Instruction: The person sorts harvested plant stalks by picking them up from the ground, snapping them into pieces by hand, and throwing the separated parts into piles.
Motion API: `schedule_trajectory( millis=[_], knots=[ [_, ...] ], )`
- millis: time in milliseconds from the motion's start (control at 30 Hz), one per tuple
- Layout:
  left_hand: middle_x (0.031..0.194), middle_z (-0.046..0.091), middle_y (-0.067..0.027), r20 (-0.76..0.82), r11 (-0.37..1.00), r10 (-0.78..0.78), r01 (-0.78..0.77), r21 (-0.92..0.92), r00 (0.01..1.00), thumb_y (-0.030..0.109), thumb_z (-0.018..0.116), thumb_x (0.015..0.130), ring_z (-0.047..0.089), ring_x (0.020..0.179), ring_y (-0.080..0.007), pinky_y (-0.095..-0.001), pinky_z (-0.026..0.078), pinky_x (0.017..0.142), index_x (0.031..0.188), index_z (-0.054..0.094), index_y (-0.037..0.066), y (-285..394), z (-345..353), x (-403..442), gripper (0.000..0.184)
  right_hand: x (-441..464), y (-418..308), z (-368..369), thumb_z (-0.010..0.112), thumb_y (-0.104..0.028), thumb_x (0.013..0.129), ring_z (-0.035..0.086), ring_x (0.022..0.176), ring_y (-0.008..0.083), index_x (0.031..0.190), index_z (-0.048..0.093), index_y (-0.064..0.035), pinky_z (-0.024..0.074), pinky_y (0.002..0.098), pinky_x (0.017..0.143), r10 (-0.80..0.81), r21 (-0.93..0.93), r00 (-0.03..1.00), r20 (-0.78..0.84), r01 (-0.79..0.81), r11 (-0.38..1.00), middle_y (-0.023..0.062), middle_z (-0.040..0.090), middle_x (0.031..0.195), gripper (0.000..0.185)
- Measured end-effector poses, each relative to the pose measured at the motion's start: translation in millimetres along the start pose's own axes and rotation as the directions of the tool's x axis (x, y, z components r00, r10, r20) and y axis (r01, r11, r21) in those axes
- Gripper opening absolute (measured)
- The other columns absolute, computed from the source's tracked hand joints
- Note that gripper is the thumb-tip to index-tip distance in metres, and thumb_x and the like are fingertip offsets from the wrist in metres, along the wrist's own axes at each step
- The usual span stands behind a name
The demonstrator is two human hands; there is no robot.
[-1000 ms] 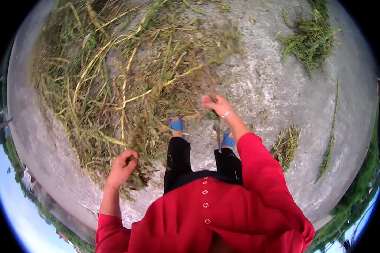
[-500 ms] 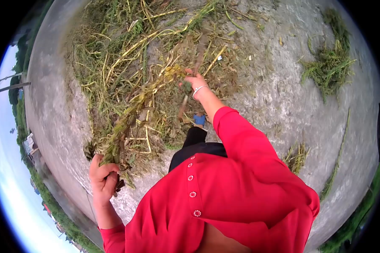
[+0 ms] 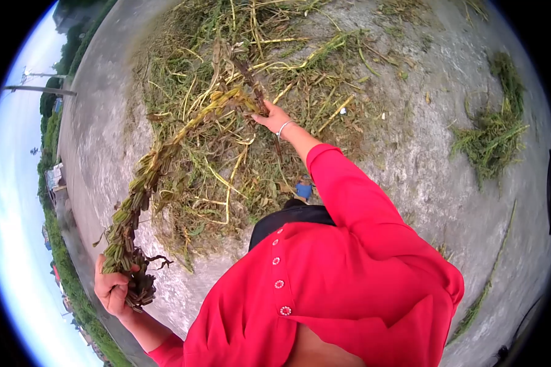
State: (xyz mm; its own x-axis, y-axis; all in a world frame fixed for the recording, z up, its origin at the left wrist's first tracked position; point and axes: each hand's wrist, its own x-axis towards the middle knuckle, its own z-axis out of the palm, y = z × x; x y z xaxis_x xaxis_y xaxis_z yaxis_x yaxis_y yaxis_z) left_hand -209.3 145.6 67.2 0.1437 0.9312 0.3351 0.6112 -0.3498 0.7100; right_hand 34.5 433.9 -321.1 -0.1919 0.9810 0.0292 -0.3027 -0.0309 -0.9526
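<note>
A long stalk thick with green and brown pods (image 3: 150, 174) is raised over the ground and runs from the lower left up to the centre. My left hand (image 3: 112, 286) is closed round its lower end, where dark dry pods bunch beside the fingers. Near the top centre my right hand (image 3: 270, 118), with a bracelet at the wrist, is closed on a dark brown stick (image 3: 250, 78). The stick crosses the yellowish far part of the stalk; whether they touch I cannot tell.
Cut stalks and leaf litter (image 3: 220, 177) cover the concrete (image 3: 404, 153) ahead of me. A green plant heap (image 3: 493, 137) lies at the right, with a long thin stalk (image 3: 487, 284) below it. A blue sandal (image 3: 303, 190) shows by the litter.
My left hand has moved down and left, and the podded stalk now stretches out in view. My right hand has gone up and left with the stick. The view has turned, shifting the ground rightward.
</note>
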Motion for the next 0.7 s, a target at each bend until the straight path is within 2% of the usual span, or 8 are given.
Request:
schedule_trajectory(
  millis=[133,200,267,333,400,467,600,700],
  knots=[
    [0.095,0.052,-0.0172,-0.176,0.977,-0.183,0.160,-0.138,0.967,0.013,0.062,0.069,0.055,0.086,-0.0283,-0.0346,0.042,0.078,0.078,0.058,-0.002,3,-14,-33,0.017,9,-83,9,0.067,-0.016,0.078,0.056,0.086,0.0167,0.103,0.055,-0.0042,0.0431,0.0291,0.080,-0.160,-0.230,0.986,-0.055,0.143,0.963,0.0059,0.060,0.094,0.030],
    [0.102,0.051,-0.0161,-0.234,0.974,-0.206,0.175,-0.144,0.950,0.004,0.057,0.066,0.054,0.093,-0.0293,-0.0347,0.040,0.083,0.082,0.058,-0.002,-30,-45,-60,0.017,13,-151,6,0.066,-0.012,0.076,0.057,0.080,0.0172,0.096,0.057,-0.0083,0.0442,0.0301,0.075,-0.411,-0.335,0.906,-0.099,0.359,0.871,0.0047,0.059,0.084,0.022],
    [0.103,0.050,-0.0151,-0.339,0.970,-0.188,0.120,-0.212,0.922,0.001,0.055,0.065,0.053,0.095,-0.0278,-0.0342,0.040,0.084,0.081,0.058,-0.002,-58,-52,-77,0.017,3,-225,-1,0.065,-0.011,0.075,0.057,0.076,0.0194,0.091,0.057,-0.0110,0.0446,0.0330,0.071,-0.694,-0.722,0.718,0.042,0.502,0.476,0.0045,0.058,0.079,0.017],
    [0.103,0.050,-0.0091,-0.259,0.934,-0.352,0.357,-0.030,0.899,-0.004,0.052,0.063,0.049,0.096,-0.0217,-0.0282,0.036,0.085,0.079,0.057,-0.001,-88,-55,-84,0.018,28,-233,-16,0.063,-0.031,0.078,0.058,0.077,0.0263,0.089,0.057,-0.0111,0.0448,0.0380,0.068,-0.445,-0.844,0.844,0.300,0.452,0.289,0.0062,0.058,0.080,0.024],
    [0.103,0.051,-0.0081,-0.253,0.896,-0.366,0.412,0.164,0.896,-0.007,0.052,0.063,0.048,0.096,-0.0191,-0.0259,0.035,0.085,0.079,0.057,0.001,-119,-28,-77,0.018,10,-273,-10,0.068,-0.028,0.074,0.056,0.073,0.0294,0.084,0.057,-0.0070,0.0429,0.0376,0.063,-0.483,-0.842,0.808,0.338,0.489,0.228,0.0097,0.056,0.077,0.026],
    [0.101,0.051,-0.0088,-0.182,0.887,-0.384,0.417,0.200,0.905,-0.007,0.053,0.064,0.049,0.100,-0.0208,-0.0265,0.035,0.086,0.077,0.057,0.002,-158,-19,-71,0.017,-11,-315,-11,0.069,-0.031,0.072,0.055,0.070,0.0300,0.076,0.054,-0.0060,0.0415,0.0387,0.060,-0.492,-0.875,0.808,0.326,0.455,0.168,0.0102,0.056,0.074,0.029],
    [0.120,0.045,-0.0147,-0.278,0.874,-0.317,0.393,0.285,0.907,-0.001,0.056,0.072,0.041,0.115,-0.0319,-0.0384,0.033,0.094,0.089,0.058,0.006,-178,37,-40,0.018,-27,-315,-37,0.072,-0.035,0.068,0.054,0.064,0.0301,0.068,0.051,-0.0042,0.0401,0.0391,0.057,-0.472,-0.909,0.828,0.302,0.399,0.119,0.0115,0.055,0.068,0.037],
    [0.126,0.040,-0.0159,-0.412,0.737,0.034,0.256,0.626,0.911,0.005,0.059,0.075,0.037,0.118,-0.0341,-0.0412,0.030,0.097,0.101,0.058,0.008,-165,85,-5,0.026,-66,-326,-40,0.074,-0.033,0.066,0.056,0.067,0.0299,0.071,0.054,-0.0053,0.0416,0.0386,0.058,-0.364,-0.957,0.911,0.194,0.257,0.134,0.0114,0.056,0.070,0.034]
  ],
)
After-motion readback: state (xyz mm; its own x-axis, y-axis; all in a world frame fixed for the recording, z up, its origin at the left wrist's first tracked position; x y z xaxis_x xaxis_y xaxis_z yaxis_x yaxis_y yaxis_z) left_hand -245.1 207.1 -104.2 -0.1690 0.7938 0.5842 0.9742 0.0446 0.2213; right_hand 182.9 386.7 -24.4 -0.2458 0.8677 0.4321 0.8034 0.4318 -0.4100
